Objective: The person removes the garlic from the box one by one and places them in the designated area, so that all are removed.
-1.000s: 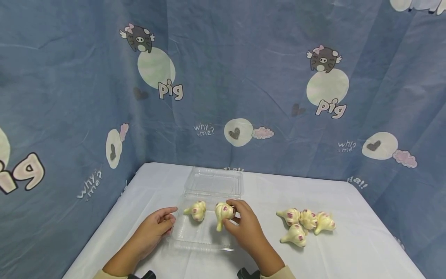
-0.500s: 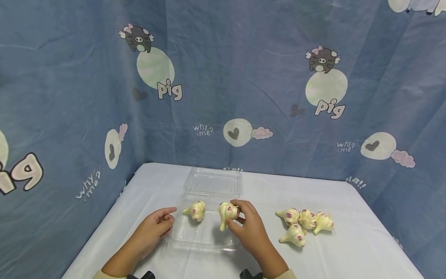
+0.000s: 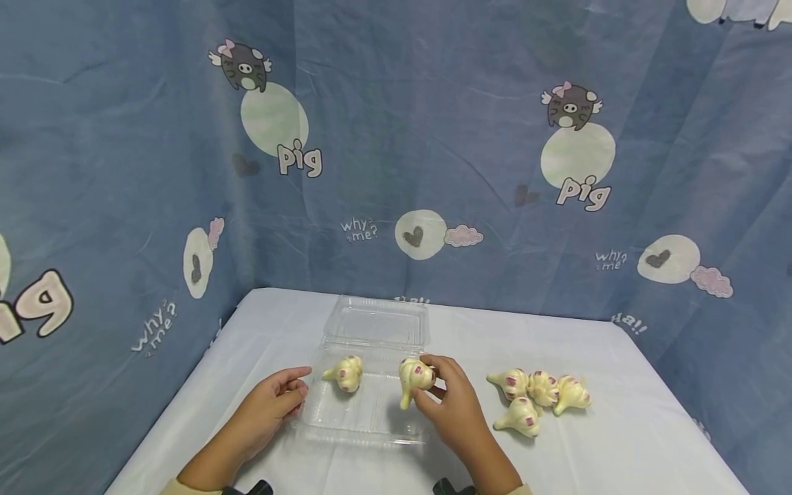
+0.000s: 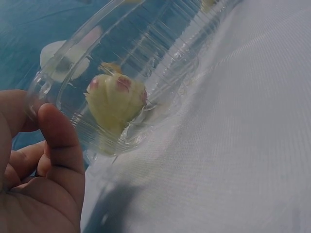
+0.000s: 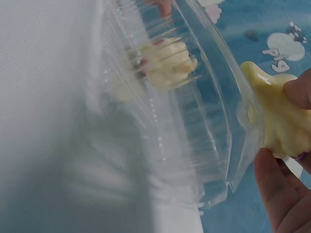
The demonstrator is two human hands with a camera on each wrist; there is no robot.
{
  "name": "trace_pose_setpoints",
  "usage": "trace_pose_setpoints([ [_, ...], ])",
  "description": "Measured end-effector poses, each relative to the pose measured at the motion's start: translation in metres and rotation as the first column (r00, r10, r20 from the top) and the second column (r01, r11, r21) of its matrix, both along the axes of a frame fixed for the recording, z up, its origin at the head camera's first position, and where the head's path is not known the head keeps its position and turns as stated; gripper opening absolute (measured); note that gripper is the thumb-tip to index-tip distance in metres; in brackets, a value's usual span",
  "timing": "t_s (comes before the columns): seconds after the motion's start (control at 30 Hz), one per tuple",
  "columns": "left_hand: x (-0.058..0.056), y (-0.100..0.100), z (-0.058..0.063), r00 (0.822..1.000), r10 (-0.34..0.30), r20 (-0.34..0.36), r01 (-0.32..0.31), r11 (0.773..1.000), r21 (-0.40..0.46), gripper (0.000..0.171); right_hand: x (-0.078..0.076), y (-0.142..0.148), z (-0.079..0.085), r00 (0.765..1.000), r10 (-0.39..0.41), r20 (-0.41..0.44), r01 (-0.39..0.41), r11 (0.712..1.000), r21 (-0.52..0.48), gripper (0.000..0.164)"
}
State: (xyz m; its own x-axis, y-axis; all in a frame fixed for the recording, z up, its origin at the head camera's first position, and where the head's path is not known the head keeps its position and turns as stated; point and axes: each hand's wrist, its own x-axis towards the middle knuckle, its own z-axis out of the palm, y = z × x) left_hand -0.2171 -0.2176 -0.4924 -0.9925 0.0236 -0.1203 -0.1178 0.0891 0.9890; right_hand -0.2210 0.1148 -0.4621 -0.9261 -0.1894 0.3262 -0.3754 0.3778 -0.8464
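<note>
In the head view a clear plastic clamshell container [image 3: 346, 416] lies opened out on the white table, lid [image 3: 377, 323] toward the back. My left hand [image 3: 272, 402] pinches its left rim between thumb and finger, as the left wrist view shows. Inside sits one garlic bulb [image 3: 348, 373], pale yellow with purple patches, stem pointing left. My right hand [image 3: 454, 399] holds another garlic bulb [image 3: 416, 375] by its side, stem hanging down, over the container's right part. In the right wrist view this held bulb [image 5: 274, 111] is seen beside the container's wall.
Several more garlic bulbs [image 3: 543, 388] lie clustered on the white tablecloth [image 3: 619, 440] to the right of my right hand. A blue patterned curtain [image 3: 470, 137] hangs behind the table and along its left side.
My right hand has moved a little to the right with its garlic bulb. The left hand stays at the container's rim, and the bulb inside keeps its place.
</note>
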Motion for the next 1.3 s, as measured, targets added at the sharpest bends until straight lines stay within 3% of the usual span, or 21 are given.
trace_pose_setpoints([
  [0.9, -0.001, 0.001, -0.002, 1.0, -0.007, 0.004, 0.007, 1.0, 0.0, 0.054, 0.002, 0.038, 0.001, 0.989, -0.148, 0.0, 0.148, 0.989, -0.018, 0.052],
  [1.3, 0.001, 0.002, 0.0, 1.0, -0.003, -0.005, 0.003, 1.0, -0.008, 0.054, 0.006, 0.053, 0.005, 0.979, -0.202, 0.033, 0.201, 0.979, 0.034, 0.053],
])
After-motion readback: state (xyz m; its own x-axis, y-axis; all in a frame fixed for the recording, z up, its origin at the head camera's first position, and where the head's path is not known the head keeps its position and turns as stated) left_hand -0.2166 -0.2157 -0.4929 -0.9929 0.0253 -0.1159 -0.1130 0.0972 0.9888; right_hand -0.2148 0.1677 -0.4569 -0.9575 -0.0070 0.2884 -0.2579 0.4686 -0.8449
